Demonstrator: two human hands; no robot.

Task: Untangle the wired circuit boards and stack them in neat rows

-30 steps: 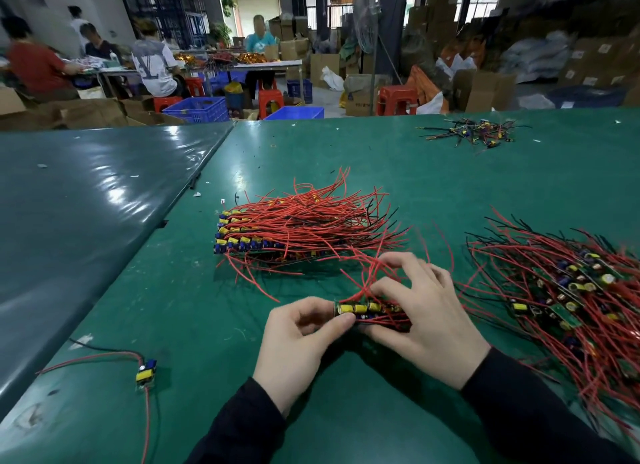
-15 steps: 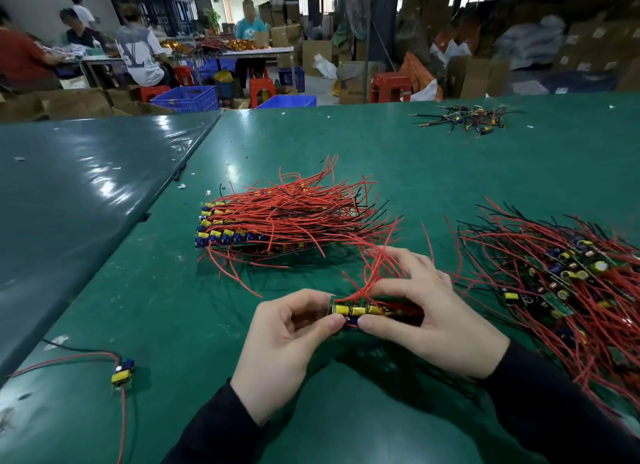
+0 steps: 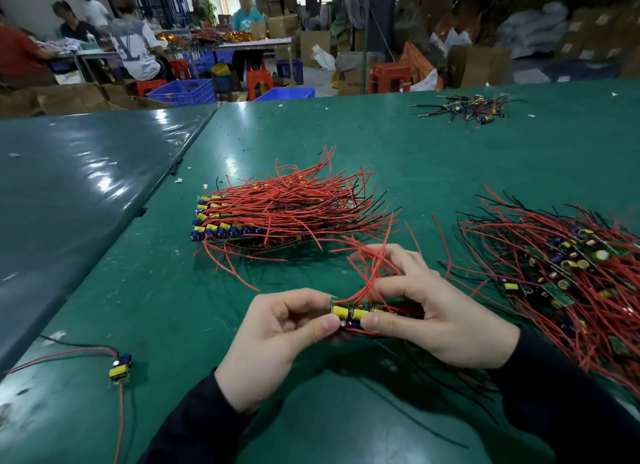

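Green table (image 3: 346, 145) is filling a busy workshop. At 6 o'clock, left hand (image 3: 277, 339) and right hand (image 3: 436, 318) are both pinching a small bundle (image 3: 360, 314) of boards, seemingly squaring it. Next it likely needs laying on the neat stack (image 3: 277, 214) at 12 o'clock. 1 tangled pile (image 3: 561, 273) is waiting at 3 o'clock, 1 stray board (image 3: 120, 368) at 8 o'clock.

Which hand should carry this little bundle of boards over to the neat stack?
Probably the left hand: the neat stack lies up and left, on its side. The right hand sits nearer the tangled pile.
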